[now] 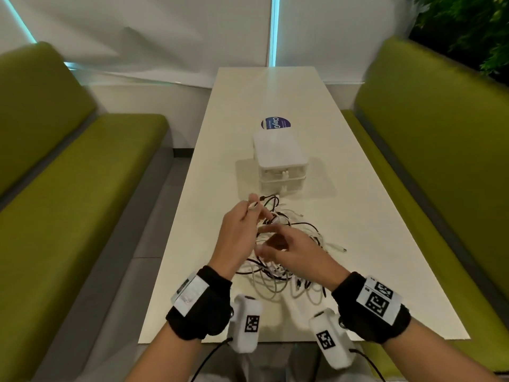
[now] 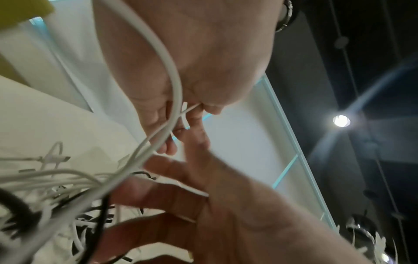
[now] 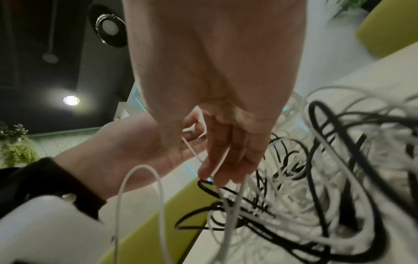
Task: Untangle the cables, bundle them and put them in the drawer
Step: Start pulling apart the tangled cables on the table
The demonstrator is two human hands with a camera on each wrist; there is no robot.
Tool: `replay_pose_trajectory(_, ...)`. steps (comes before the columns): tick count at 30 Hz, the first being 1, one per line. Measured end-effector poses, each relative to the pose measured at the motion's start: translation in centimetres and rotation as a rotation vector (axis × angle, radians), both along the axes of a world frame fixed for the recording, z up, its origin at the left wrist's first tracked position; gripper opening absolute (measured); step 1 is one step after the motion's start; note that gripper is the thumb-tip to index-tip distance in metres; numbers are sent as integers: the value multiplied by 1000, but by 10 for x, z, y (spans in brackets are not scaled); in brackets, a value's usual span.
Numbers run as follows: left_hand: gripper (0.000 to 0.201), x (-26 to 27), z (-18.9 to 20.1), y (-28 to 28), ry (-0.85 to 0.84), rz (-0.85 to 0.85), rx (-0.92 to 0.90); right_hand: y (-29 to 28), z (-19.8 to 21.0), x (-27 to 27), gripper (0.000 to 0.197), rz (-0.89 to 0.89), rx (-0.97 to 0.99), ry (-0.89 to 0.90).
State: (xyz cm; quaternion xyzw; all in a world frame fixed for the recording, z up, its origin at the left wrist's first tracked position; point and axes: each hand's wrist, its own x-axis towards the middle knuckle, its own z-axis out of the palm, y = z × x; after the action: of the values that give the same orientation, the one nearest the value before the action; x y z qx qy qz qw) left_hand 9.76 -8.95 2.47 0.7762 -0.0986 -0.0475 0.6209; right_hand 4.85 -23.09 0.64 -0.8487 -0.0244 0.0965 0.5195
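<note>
A tangle of white and black cables (image 1: pixel 292 260) lies on the white table (image 1: pixel 363 216), in front of a small white drawer unit (image 1: pixel 279 155) whose drawers look closed. My left hand (image 1: pixel 254 206) is raised over the pile's left side and pinches the end of a thin white cable (image 2: pixel 189 109) between thumb and fingers. Another, thicker white cable (image 2: pixel 174 75) runs across its palm. My right hand (image 1: pixel 263 241) is blurred, with straight fingers (image 3: pixel 222 160) reaching in among the strands (image 3: pixel 316 187) beside the left hand (image 3: pixel 135 142); it grips nothing.
A round blue sticker (image 1: pixel 275 124) sits on the table behind the drawer unit. Green benches (image 1: pixel 82 194) (image 1: pixel 440 161) run along both long sides. One white plug (image 1: pixel 340 248) sticks out at the pile's right.
</note>
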Motion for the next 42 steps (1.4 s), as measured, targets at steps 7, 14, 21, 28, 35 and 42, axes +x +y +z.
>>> replay_pose_trajectory(7,64,4,8,13,22,-14,-314,21,-8,14,13,35,-158,32)
replay_pose_trajectory(14,61,12,-3,41,72,-93,-183,-10,-28,30,23,-369,57,162)
replay_pose_trajectory(21,26,5,-51,28,-3,-432,702,5,-77,13,33,63,-896,-299)
replay_pose_trajectory(28,34,3,-52,29,30,-435,513,-17,-67,47,22,77,-625,-152)
replay_pose_trajectory(35,36,4,-26,-4,-45,-367,136,-24,-18,56,14,-207,-464,-475)
replay_pose_trajectory(42,49,19,-12,0,-90,-75,-314,-46,49,57,22,-298,-751,-751)
